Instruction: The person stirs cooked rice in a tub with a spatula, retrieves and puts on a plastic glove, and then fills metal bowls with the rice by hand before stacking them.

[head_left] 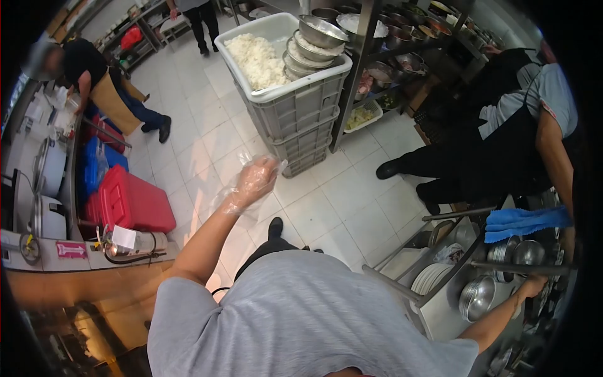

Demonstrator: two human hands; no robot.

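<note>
My left hand, in a loose clear plastic glove, hangs over the tiled floor with its fingers curled in. Nothing shows inside it. Beyond it stand stacked grey crates, topped by a white tub of cooked rice and a stack of metal bowls. Far to the right, my bare right hand reaches into a metal rack just below a rail. Its fingers look closed, but what they grip is hidden. Metal bowls sit beside that arm.
Plates and a blue cloth are on the right rack. A co-worker in a dark apron stands nearby; another person bends at the left counter. A red cooler box and a fire extinguisher are at left.
</note>
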